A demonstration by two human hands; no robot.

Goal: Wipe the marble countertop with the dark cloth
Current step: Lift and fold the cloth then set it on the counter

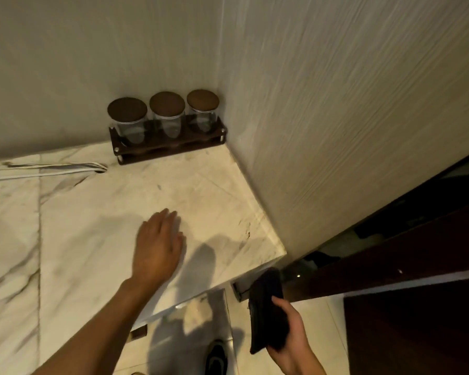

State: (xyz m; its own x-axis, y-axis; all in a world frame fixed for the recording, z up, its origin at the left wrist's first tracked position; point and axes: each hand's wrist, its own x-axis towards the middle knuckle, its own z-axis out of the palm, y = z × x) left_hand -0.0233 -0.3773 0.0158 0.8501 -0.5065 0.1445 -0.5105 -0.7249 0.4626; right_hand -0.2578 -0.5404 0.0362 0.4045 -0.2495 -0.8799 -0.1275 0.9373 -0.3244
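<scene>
Cloth [267, 312], dark, folded and probably soft and light, hung off the countertop [92, 226] edge, pinched in the right hand [290, 345]; left hand [157, 250] lay flat, empty, on the countertop.

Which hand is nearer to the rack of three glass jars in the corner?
Left. The left hand lies flat over the marble countertop, in front of the jar rack. The right hand is off the counter's edge, lower down, holding the dark cloth.
</scene>
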